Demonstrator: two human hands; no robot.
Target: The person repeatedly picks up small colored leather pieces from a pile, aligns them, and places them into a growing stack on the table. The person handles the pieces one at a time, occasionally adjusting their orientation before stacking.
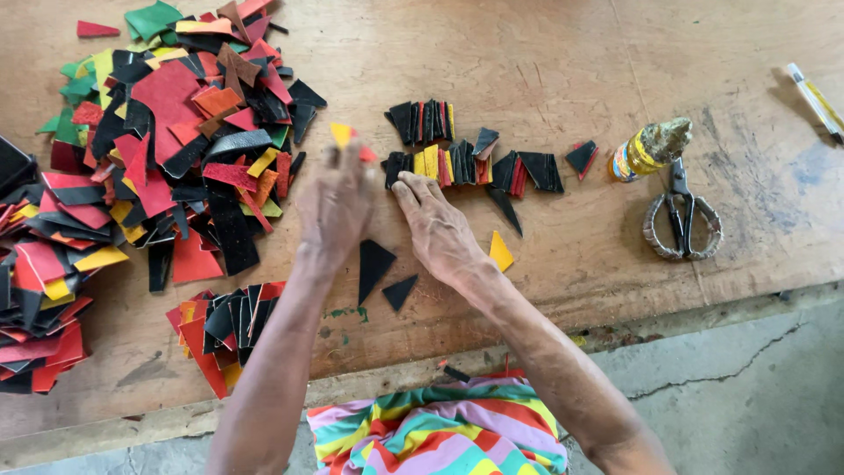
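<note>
My left hand (pixel 334 204) is raised just above the wooden tabletop (pixel 563 62), blurred, pinching small yellow and red triangular pieces (pixel 345 137) at its fingertips. My right hand (pixel 437 227) lies flat on the table, its fingers resting on the left end of a row of overlapping black, yellow and red triangles (pixel 475 167). A second short row of black pieces (pixel 424 121) sits just behind it. Two loose black triangles (pixel 381 271) lie between my wrists, and a yellow triangle (pixel 500 252) lies right of my right hand.
A big heap of red, black, green and yellow scraps (pixel 167 132) covers the left side. A smaller stack (pixel 221 330) sits near the front edge. Scissors (pixel 682 215) and a yellow glue bottle (pixel 649 149) lie on the right, a pen-like tool (pixel 818 101) at far right.
</note>
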